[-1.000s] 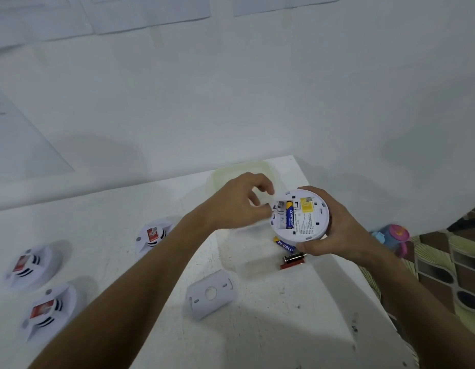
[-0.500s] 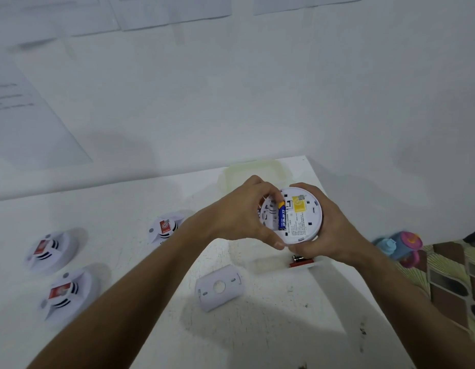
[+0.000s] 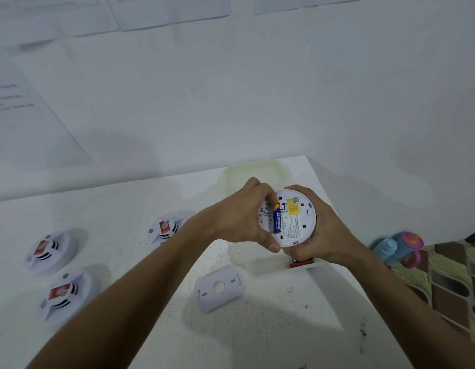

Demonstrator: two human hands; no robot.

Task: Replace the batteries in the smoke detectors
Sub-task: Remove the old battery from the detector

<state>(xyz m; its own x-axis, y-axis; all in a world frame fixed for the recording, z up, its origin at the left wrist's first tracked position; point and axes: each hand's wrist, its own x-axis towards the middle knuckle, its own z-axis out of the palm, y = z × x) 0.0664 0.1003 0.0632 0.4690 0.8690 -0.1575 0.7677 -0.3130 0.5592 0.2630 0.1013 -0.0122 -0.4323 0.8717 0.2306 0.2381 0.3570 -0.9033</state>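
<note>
Left hand (image 3: 239,219), right hand (image 3: 321,233): both bare, no gloves; forearms bare, no sleeves in view.

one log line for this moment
step: seating battery | right hand: holds detector | left hand: fingers on battery | cover: on table

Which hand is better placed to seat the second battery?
Left hand: its fingers already reach into the compartment beside the blue battery, while the right hand grips the smoke detector.
</note>
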